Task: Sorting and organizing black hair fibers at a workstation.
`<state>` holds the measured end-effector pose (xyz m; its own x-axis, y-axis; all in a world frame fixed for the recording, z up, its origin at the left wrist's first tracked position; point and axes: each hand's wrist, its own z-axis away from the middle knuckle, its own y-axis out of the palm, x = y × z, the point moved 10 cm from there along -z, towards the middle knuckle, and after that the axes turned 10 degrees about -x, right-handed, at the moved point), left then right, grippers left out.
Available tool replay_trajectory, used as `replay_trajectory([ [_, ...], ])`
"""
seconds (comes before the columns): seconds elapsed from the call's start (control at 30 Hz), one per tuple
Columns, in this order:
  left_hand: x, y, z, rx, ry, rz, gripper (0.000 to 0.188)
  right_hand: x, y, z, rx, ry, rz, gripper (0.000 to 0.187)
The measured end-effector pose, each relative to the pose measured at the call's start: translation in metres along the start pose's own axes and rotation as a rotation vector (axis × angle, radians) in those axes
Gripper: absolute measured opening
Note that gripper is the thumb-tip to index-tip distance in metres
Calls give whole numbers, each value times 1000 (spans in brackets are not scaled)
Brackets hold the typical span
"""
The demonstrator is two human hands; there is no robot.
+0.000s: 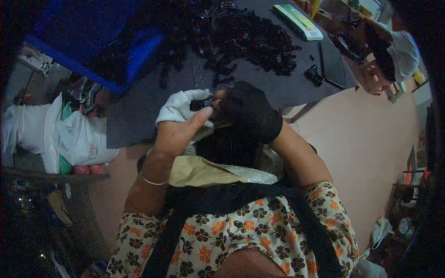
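Observation:
My left hand, in a white glove with the thumb bare, pinches a small black part between thumb and fingers. From the other side my right hand, in a black glove with bare fingertips, closes on the same part. The part is dark and mostly covered by fingers, so its exact kind cannot be made out. Both hands are above the near edge of the dark grey table. Beyond them a large heap of small black parts spreads over the tabletop.
A blue bin stands at the far left, above white plastic bags. A green and white box lies at the back right, near a black tray. Another person's hand is at the right. A tan padded envelope lies across my lap.

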<state>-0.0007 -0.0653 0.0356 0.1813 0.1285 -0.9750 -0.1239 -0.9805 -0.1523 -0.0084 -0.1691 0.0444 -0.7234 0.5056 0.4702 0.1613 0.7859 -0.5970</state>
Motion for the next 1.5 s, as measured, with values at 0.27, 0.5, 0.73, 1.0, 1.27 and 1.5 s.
replay_trajectory([
  [0.27,0,-8,10,-29,-52,-85,17,-17,9,4,-67,296,-399,29],
  [0.5,-23,2,28,226,471,-524,30,-12,20,7,243,297,-205,36],
  [0.73,-22,-57,-38,-251,633,-1016,39,-40,-13,-8,-45,200,76,27],
  [1.0,13,-66,-56,-367,693,-1026,19,-45,-2,-19,1,125,324,23],
  [1.27,10,-66,-54,-383,727,-978,14,-62,-2,4,-281,471,-693,18],
  [1.5,12,-56,-29,-296,270,-288,26,-39,3,-3,-88,478,-365,19],
])
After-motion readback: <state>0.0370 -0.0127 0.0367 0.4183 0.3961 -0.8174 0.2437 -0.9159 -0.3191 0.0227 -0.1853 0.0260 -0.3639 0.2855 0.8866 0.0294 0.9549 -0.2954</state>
